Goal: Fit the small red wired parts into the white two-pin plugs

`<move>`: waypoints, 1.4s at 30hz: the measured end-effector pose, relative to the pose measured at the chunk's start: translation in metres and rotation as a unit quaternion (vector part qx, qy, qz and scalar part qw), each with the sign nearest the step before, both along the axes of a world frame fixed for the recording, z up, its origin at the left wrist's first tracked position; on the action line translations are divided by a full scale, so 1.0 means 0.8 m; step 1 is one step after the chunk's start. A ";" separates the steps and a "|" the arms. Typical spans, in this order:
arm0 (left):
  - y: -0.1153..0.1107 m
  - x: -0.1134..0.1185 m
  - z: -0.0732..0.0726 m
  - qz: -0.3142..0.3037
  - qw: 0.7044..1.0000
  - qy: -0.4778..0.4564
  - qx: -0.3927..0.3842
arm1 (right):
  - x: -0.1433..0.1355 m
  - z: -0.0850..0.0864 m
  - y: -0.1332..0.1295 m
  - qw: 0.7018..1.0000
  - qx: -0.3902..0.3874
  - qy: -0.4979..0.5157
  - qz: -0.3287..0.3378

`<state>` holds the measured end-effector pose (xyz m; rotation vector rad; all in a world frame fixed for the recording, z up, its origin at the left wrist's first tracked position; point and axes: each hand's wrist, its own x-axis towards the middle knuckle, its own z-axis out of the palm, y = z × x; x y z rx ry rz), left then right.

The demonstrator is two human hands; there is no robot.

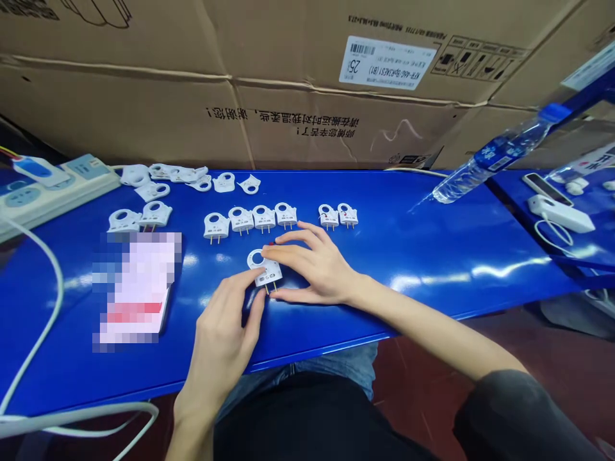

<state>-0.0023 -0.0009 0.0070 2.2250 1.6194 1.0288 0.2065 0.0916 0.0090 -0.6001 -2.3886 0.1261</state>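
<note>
A white two-pin plug part (268,275) with a round hole at its top lies near the front of the blue table (384,269), its metal pins pointing toward me. My left hand (223,326) grips its left side between thumb and index finger. On the other side, my right hand (321,269) has its fingers over the upper edge and its thumb by the pins. A small red bit shows at the right fingertips, too small to name. Behind my hands stands a row of similar white plug parts (264,219), with another pair (328,216) to their right.
White ring-shaped covers (223,182) lie along the back left. A phone with a blurred screen (139,282) is at left, beside a power strip (91,176) and white cable (52,269). A cardboard box (288,128) walls the back; a water bottle (494,157) leans at right.
</note>
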 end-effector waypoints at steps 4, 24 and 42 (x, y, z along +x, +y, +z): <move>0.001 -0.001 0.002 -0.005 1.000 0.000 0.009 | 0.003 0.001 0.002 0.999 -0.029 -0.012 0.016; 0.001 -0.004 -0.005 -0.023 0.999 0.027 -0.014 | 0.010 0.003 0.010 0.977 -0.099 -0.159 -0.104; 0.001 -0.006 -0.005 -0.042 0.998 0.043 -0.003 | 0.010 0.009 0.001 0.982 -0.151 -0.014 -0.115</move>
